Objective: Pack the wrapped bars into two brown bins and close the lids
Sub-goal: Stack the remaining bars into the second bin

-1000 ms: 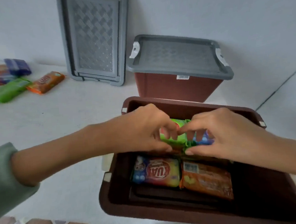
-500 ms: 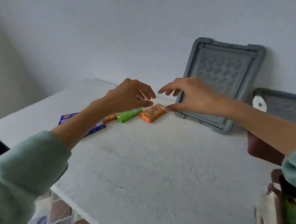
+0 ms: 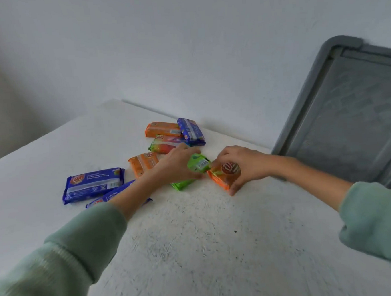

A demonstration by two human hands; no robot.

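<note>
Two hands, one wrapped bar each, both bars down on the white speckled table [image 3: 196, 240].
The left hand [image 3: 177, 165] curls its fingers over the green foil-wrapped bar [image 3: 197, 168], barcode label facing up. The right hand [image 3: 244, 165] grips the orange foil-wrapped bar [image 3: 225, 174] just beside it, and its round red logo is too blurry to read. A long blue wrapped bar [image 3: 93, 185] lies off to the left. A grey plastic bin lid [image 3: 354, 118] leans on the wall.
</note>
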